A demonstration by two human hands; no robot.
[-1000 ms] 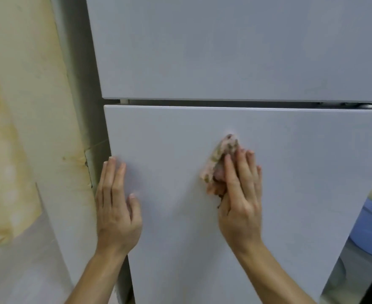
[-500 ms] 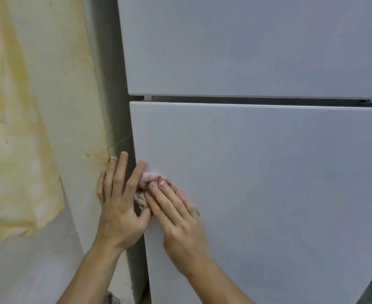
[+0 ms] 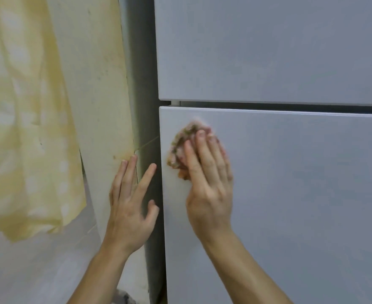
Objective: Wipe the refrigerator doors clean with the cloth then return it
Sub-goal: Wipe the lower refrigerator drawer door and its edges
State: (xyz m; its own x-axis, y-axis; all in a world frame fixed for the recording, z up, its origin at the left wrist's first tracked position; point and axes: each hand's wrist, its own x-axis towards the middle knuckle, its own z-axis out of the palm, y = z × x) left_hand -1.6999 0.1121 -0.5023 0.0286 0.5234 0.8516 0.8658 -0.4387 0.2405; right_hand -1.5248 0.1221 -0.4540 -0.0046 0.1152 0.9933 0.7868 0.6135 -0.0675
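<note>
The grey refrigerator fills the right of the view, its upper door (image 3: 268, 47) above a dark gap and its lower door (image 3: 301, 205) below. My right hand (image 3: 209, 178) lies flat with straight fingers, pressing a small pink patterned cloth (image 3: 180, 145) against the lower door near its top left corner. Part of the cloth is hidden under the fingers. My left hand (image 3: 130, 202) is beside the door's left edge with fingers spread, over the refrigerator's side; I cannot tell whether it touches.
The refrigerator's grey side panel (image 3: 141, 73) meets a stained cream wall (image 3: 97, 84) on the left. A yellowish cloth or curtain (image 3: 22, 128) hangs further left. Pale floor shows at the bottom left.
My right hand swept the cloth from mid-door leftward to the door's left edge, then upward toward the top left corner. My left hand came off the door face onto its side.
</note>
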